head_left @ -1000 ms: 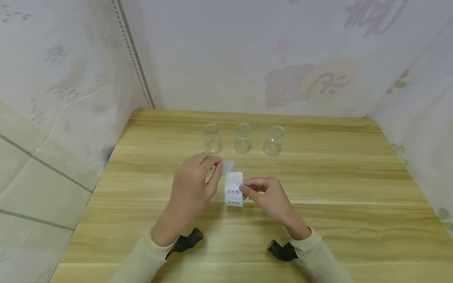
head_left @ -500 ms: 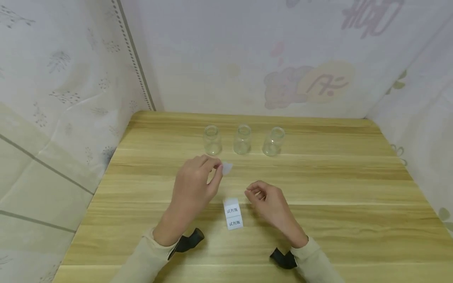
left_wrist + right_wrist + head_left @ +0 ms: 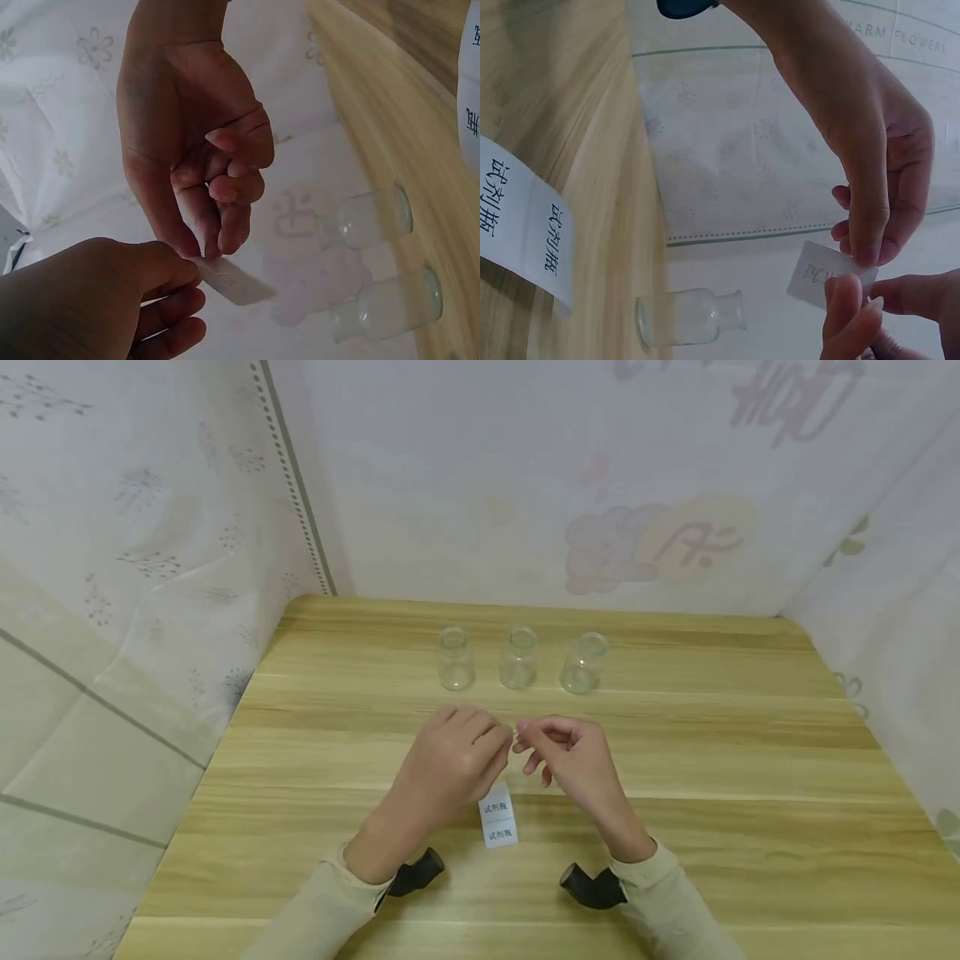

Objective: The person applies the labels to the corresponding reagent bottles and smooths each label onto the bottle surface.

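My left hand (image 3: pixel 453 764) and right hand (image 3: pixel 576 760) meet at the fingertips above the middle of the table. Between them is a small white label (image 3: pixel 812 276) with faint printing showing through, hardly visible in the head view. Thumb and finger of the left hand pinch one end of that label (image 3: pixel 238 283). The right hand's thumb and finger pinch it too, close beside the left fingertips. Below the hands, a white strip of labels (image 3: pixel 498 827) printed with black Chinese characters lies on the table, its far end partly hidden by the left hand.
Three clear glass bottles, the left (image 3: pixel 455 670), middle (image 3: pixel 518 668) and right (image 3: pixel 583 670), stand uncapped in a row beyond the hands. Black curved pieces (image 3: pixel 592 887) sit at both wrists. The wooden table (image 3: pixel 720 760) meets patterned cloth walls at its back and sides.
The right hand let go of the label strip, which now lies on the table. It then moved up and left to the left hand, which has kept its label and come slightly right.
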Available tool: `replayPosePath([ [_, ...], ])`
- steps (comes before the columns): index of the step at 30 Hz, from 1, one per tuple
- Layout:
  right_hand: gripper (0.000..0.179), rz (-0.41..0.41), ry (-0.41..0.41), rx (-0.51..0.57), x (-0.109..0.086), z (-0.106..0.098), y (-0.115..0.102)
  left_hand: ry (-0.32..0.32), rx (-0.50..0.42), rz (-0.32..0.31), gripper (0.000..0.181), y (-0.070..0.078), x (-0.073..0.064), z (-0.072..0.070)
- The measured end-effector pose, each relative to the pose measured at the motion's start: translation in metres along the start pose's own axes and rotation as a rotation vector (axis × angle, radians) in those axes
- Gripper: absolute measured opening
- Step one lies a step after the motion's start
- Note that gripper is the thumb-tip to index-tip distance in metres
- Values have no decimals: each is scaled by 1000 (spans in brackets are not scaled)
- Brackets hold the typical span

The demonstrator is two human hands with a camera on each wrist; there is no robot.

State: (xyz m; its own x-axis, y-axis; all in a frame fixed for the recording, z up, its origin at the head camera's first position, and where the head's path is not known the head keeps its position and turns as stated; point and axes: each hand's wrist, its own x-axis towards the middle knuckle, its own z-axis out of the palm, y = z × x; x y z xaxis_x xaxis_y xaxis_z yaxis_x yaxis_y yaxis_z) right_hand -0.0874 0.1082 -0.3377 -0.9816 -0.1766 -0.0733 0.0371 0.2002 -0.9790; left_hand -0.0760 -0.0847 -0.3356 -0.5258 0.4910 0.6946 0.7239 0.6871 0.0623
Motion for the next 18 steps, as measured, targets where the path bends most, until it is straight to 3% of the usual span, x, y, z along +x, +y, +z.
replayPosePath([
  [3,23,-22,26,-7,0,-1,0,2,1,4,3,0,0,0],
  [5,20,-63,50,-16,1,-2,-1,19,-20,-57,4,-4,0,-2],
  [8,15,-147,70,-28,3,-4,-3,43,-150,-278,6,-12,-1,-3],
  [11,12,-205,54,-35,5,-6,-4,29,-407,-561,8,-17,-1,-6],
  [13,12,-220,36,-44,7,-6,-6,11,-556,-710,10,-19,0,-9],
  [15,12,-226,25,-57,9,-5,-7,-4,-636,-798,12,-19,1,-12],
  [18,12,-227,14,-67,13,-1,-8,11,-659,-859,12,-20,2,-15],
])
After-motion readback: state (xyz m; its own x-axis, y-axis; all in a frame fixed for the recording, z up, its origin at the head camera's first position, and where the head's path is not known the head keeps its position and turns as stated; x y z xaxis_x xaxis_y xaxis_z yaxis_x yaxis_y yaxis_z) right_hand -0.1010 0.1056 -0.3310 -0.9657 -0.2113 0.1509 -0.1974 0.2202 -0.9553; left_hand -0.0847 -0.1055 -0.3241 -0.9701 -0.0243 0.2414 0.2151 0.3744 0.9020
